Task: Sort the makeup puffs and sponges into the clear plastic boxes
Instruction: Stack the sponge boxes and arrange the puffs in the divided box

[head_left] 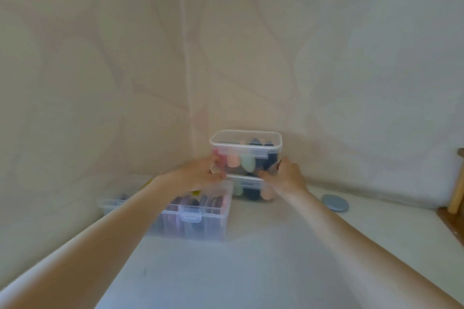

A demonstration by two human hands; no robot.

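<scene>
Sponges, pink, peach, green and black, fill the lidded clear box (246, 152) I hold between my left hand (200, 174) and right hand (286, 174), fingers curled at its lower corners, atop a second sponge box (253, 189) in the corner. Set off-centre, it could slide off toward the divided puff box (193, 216) alongside.

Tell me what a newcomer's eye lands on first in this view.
First, the upper clear box in the far corner, full of pink, peach, green and dark sponges, gripped by the left hand and right hand. It sits over a second sponge box. Left of those, a latched divided box stands on the white table.
</scene>
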